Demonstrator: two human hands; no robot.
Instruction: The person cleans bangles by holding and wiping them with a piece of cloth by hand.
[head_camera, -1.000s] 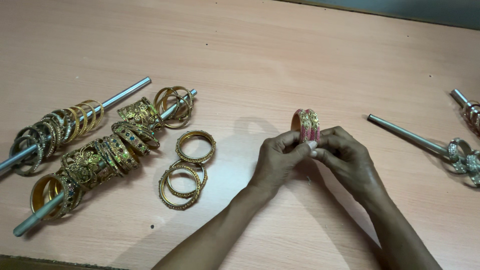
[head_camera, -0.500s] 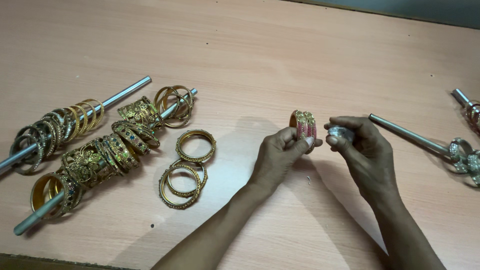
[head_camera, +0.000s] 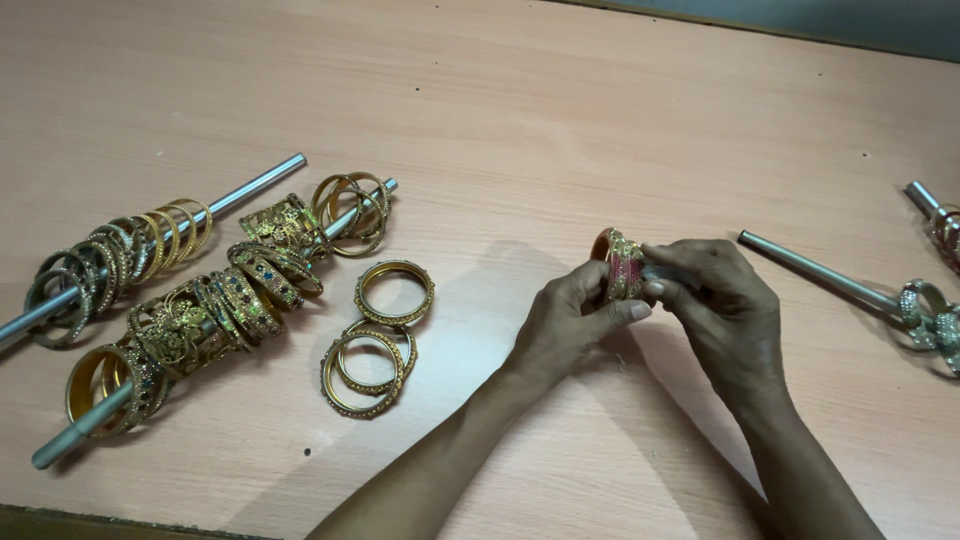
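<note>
Wooden table (head_camera: 520, 120): bangle-laden rods (head_camera: 215, 310) flank both hands' bangles (head_camera: 622, 265).

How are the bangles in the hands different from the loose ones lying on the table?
The held bangles are pink and gold, stacked upright, pinched between the left hand and right hand. The loose bangles are plain gold, lying flat and overlapping on the table, untouched. Both are round rings.
</note>
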